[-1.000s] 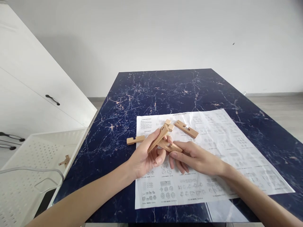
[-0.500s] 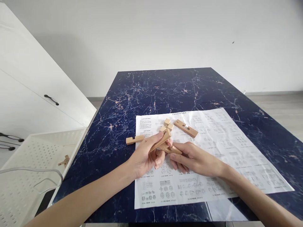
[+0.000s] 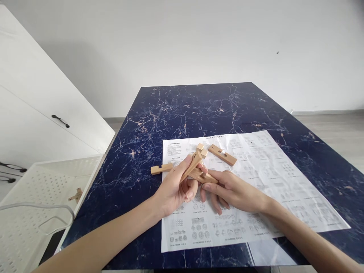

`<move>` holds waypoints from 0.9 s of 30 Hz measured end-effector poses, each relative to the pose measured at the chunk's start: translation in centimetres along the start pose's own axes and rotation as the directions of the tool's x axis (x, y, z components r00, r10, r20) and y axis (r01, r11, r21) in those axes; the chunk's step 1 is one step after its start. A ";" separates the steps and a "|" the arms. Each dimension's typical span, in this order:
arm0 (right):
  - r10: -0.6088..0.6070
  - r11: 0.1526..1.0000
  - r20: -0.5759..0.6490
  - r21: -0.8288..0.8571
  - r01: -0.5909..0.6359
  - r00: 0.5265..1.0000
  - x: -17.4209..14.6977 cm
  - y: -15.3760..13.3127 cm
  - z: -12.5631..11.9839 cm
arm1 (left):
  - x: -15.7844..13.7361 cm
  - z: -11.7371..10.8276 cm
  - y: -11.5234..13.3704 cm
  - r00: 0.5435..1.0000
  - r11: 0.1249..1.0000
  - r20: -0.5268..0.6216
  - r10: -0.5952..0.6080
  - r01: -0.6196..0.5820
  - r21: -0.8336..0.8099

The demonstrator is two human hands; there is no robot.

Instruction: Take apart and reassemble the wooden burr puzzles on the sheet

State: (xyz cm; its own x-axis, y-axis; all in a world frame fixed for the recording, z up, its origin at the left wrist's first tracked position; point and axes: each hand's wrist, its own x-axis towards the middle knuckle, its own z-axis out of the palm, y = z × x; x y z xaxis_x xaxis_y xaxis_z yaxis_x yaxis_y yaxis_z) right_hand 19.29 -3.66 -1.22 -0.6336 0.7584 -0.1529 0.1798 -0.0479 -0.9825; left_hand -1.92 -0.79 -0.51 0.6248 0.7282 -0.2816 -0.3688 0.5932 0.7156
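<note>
Both hands (image 3: 170,189) (image 3: 236,189) gripping | smooth, angular wooden bars (image 3: 191,167) | thin, creased paper (image 3: 284,182) beneath

On my feed I'm seeing the left hand (image 3: 174,192) gripping a wooden block marked 2 (image 3: 192,165), while the right hand (image 3: 239,191) is pinching another block (image 3: 209,179). A block marked 1 (image 3: 215,150) is lying at their two o'clock, a notched piece (image 3: 165,167) at nine.
</note>
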 end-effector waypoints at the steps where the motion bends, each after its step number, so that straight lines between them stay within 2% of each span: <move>1: 0.002 1.000 -0.003 -0.005 -0.002 1.000 0.0 0.0 0.0 | 0.0 0.0 0.0 1.000 1.000 0.001 0.002 -0.002 -0.002; 12: -0.003 0.994 -0.012 -0.112 0.002 1.000 -0.3 -0.1 0.2 | 0.0 -0.6 -0.2 0.999 0.995 -0.001 -0.044 0.044 0.092; 20: -0.010 0.999 0.005 -0.045 0.010 1.000 -0.3 0.4 0.1 | -0.1 -0.1 -0.4 0.999 0.997 -0.032 0.002 0.001 0.081; 27: -0.039 0.995 0.008 -0.092 0.039 0.999 -0.4 0.0 0.2 | -0.5 0.0 -0.1 0.998 0.973 0.014 0.063 -0.064 0.222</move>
State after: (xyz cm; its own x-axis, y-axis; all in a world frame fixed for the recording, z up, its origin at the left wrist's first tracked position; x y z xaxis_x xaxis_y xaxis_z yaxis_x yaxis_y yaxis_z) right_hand 19.42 -4.07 -1.21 -0.6462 0.7544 -0.1155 0.2235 0.0423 -0.9738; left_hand -2.19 -1.25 -0.41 0.6096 0.7594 -0.2273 -0.2467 0.4542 0.8561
